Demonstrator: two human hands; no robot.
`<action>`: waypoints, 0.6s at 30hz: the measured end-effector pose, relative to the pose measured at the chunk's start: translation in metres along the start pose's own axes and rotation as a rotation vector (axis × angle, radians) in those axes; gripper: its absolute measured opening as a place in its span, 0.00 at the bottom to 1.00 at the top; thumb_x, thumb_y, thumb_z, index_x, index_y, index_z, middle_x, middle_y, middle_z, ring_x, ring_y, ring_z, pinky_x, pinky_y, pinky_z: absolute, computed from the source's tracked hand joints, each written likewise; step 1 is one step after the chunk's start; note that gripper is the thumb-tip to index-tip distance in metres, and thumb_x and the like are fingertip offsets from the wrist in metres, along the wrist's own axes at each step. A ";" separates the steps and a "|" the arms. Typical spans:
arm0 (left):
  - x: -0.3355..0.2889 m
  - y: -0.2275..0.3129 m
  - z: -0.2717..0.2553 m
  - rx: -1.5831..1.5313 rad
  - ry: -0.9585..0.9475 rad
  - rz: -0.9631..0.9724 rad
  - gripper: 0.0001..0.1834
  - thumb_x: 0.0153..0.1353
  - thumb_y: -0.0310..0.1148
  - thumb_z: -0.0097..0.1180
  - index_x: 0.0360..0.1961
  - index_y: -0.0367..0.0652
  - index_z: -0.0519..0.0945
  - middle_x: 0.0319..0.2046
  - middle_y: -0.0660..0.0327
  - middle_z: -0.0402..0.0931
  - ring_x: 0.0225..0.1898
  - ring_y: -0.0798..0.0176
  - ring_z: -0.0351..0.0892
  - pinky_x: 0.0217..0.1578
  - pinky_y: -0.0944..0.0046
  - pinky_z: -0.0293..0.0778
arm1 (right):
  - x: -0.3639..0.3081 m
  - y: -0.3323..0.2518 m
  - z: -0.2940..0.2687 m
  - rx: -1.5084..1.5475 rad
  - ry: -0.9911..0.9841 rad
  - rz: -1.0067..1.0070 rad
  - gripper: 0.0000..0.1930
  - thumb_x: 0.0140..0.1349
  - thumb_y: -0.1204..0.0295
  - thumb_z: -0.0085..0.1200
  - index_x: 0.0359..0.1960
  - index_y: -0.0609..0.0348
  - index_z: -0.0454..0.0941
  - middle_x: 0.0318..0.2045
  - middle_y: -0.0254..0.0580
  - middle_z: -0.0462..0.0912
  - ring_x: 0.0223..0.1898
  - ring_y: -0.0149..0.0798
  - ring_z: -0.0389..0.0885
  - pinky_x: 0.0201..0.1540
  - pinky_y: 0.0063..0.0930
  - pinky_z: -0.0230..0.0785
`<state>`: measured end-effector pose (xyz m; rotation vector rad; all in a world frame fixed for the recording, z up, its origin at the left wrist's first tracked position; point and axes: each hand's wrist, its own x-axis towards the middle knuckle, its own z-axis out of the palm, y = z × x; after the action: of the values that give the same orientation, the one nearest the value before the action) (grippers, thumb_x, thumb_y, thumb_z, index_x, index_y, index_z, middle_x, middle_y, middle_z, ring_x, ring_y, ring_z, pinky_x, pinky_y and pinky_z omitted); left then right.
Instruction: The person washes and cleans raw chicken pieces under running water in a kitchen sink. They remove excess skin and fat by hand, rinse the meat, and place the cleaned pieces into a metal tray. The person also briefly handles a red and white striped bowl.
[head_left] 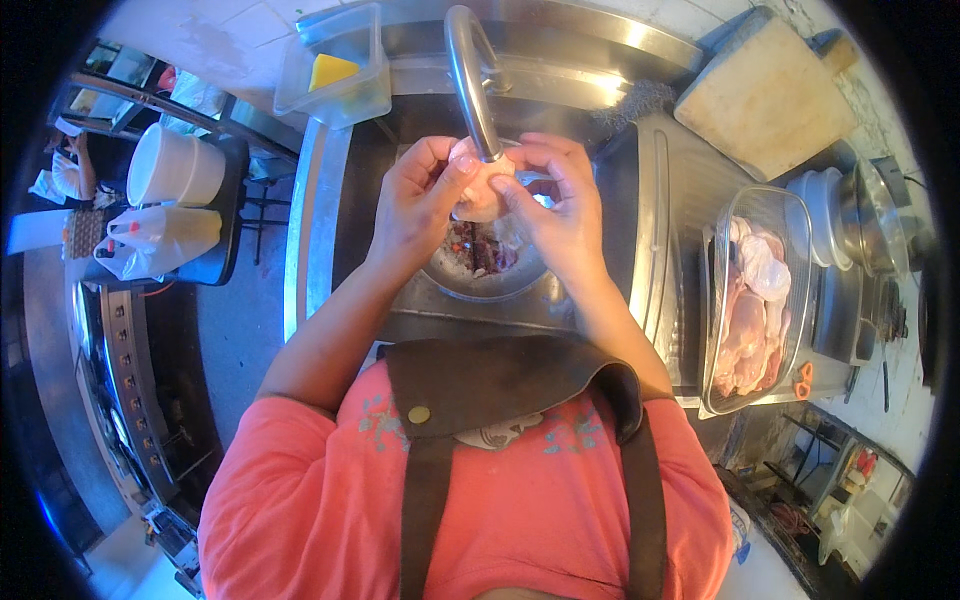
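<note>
Directly under the curved metal faucet (pixel 464 75), a piece of raw, pale pink chicken (pixel 480 203) is held between both hands. My left hand (pixel 414 200) pinches its left side with thumb and fingers. On the other side, my right hand (pixel 560 205) presses its thumb against the meat, fingers curled behind. Below the hands, a round bowl (pixel 492 292) sits in the sink (pixel 615 250), with water and dark reddish bits inside. To the right, a wire mesh basket (pixel 708 365) holds several raw chicken pieces (pixel 748 325).
A clear plastic tub (pixel 365 100) with a yellow sponge (pixel 332 71) stands at the back left. Orange-handled scissors (pixel 803 381) lie beside the basket. A cutting board (pixel 765 95) leans at the back right, near stacked bowls (pixel 825 215). Far left are a white bucket (pixel 175 168) and plastic bags (pixel 155 240).
</note>
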<state>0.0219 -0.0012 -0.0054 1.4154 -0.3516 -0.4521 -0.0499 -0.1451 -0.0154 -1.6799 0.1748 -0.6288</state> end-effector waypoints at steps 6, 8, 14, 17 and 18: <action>-0.007 0.002 -0.001 -0.089 0.000 -0.031 0.10 0.63 0.33 0.55 0.41 0.39 0.76 0.34 0.66 0.77 0.34 0.77 0.72 0.36 0.75 0.68 | -0.006 -0.001 0.004 0.009 -0.034 -0.041 0.07 0.53 0.79 0.60 0.35 0.63 0.79 0.43 0.44 0.78 0.44 0.38 0.78 0.42 0.26 0.72; -0.008 0.001 -0.002 -0.101 0.012 -0.025 0.12 0.62 0.35 0.58 0.41 0.39 0.76 0.34 0.65 0.77 0.34 0.77 0.73 0.36 0.75 0.70 | -0.008 0.000 0.005 -0.079 -0.020 -0.080 0.06 0.54 0.80 0.59 0.34 0.64 0.79 0.43 0.44 0.78 0.46 0.40 0.78 0.45 0.27 0.72; -0.007 0.002 -0.006 -0.158 -0.035 -0.053 0.11 0.62 0.33 0.56 0.43 0.38 0.75 0.34 0.65 0.76 0.34 0.75 0.73 0.37 0.75 0.70 | -0.006 0.003 0.007 -0.013 -0.020 -0.164 0.06 0.52 0.81 0.59 0.33 0.64 0.79 0.44 0.44 0.79 0.55 0.42 0.73 0.50 0.28 0.70; -0.006 0.009 -0.004 -0.026 -0.127 -0.046 0.12 0.63 0.34 0.54 0.44 0.39 0.76 0.36 0.64 0.77 0.34 0.76 0.72 0.34 0.74 0.66 | -0.006 0.002 0.006 0.085 -0.038 -0.118 0.06 0.52 0.81 0.60 0.32 0.64 0.79 0.45 0.44 0.78 0.54 0.42 0.74 0.51 0.29 0.70; -0.006 0.012 -0.004 0.042 -0.151 -0.058 0.13 0.63 0.35 0.55 0.44 0.39 0.76 0.35 0.65 0.77 0.34 0.76 0.72 0.34 0.74 0.66 | -0.004 0.003 0.004 0.070 -0.062 -0.102 0.05 0.53 0.81 0.60 0.32 0.64 0.79 0.45 0.44 0.78 0.53 0.41 0.74 0.51 0.29 0.70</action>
<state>0.0201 0.0066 0.0065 1.4393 -0.4449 -0.6040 -0.0508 -0.1399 -0.0198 -1.6458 0.0232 -0.6508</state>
